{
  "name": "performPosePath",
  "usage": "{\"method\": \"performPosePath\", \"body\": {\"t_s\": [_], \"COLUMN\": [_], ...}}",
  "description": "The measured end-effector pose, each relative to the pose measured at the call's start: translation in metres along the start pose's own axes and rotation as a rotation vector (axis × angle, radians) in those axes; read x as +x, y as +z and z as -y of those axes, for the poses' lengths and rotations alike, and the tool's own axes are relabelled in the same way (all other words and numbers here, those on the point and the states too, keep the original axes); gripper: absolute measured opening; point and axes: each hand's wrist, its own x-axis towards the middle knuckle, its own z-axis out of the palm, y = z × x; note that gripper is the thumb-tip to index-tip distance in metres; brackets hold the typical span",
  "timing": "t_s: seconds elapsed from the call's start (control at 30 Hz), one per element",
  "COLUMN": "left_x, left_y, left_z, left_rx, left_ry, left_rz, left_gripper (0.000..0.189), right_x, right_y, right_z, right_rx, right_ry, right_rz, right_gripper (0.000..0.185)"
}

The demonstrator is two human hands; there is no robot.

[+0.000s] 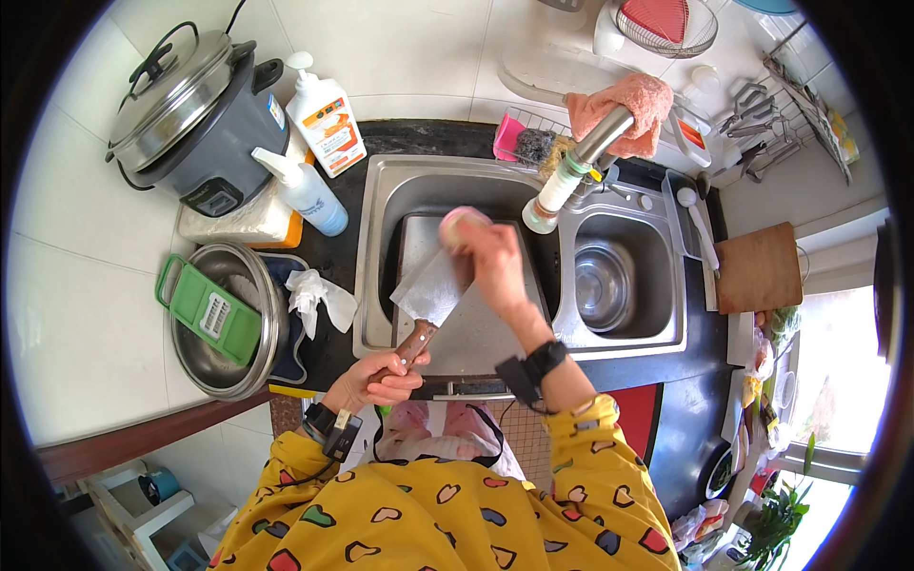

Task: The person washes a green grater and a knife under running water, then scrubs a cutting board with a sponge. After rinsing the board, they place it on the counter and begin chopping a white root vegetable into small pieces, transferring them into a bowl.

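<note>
My left hand (385, 380) is wrapped around the wooden handle of a cleaver (428, 294), whose broad blade points away from me. Beneath the blade, a stainless steel board (464, 346) lies across the large sink basin (363, 285). My right hand (498, 268) is over the far part of the blade, blurred. It holds a pink and pale scrubbing sponge (457, 221), also blurred, so whether it touches the steel cannot be told. The faucet (571, 178), its end fitted with a white filter, reaches over the divider to the right of my hand.
Left of the sink are a rice cooker (214, 135), a pump bottle (325, 125), a spray bottle (307, 193), and steel bowls (268, 342) with a green grater (214, 314). A steel bowl (600, 289) sits in the small basin. A wooden cutting board (758, 270) stands far right.
</note>
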Motion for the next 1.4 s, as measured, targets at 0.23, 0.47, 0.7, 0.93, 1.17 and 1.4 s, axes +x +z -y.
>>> {"method": "performPosePath", "body": {"t_s": [0.23,0.47,0.7,0.93,1.17,1.4], "left_x": [-0.014,-0.020,-0.020,-0.022,-0.025,-0.029], "left_y": [0.001,0.010,0.030,0.031,0.027,0.026], "left_z": [-0.009,-0.038,-0.065,-0.085,-0.090,-0.088], "left_rx": [0.060,0.152,0.217,0.188,0.113,0.144], "left_ry": [0.142,0.279,0.325,0.373,0.387,0.379], "left_rz": [-0.119,-0.178,-0.185,-0.179,-0.220,-0.233], "left_gripper": [0.021,0.010,0.009,0.005,0.010,0.007], "right_x": [0.037,0.104,0.164,0.232,0.285,0.303], "right_y": [0.009,0.030,0.058,0.095,0.117,0.136], "right_z": [0.010,0.079,0.099,0.102,0.112,0.112], "right_rx": [1.087,1.625,1.803,0.997,0.501,0.511], "right_ry": [0.952,0.887,0.910,0.791,0.491,0.451], "right_rz": [-0.187,-0.069,-0.025,-0.095,-0.174,-0.171], "right_gripper": [0.023,0.028,0.035,0.066,0.069,0.056]}}
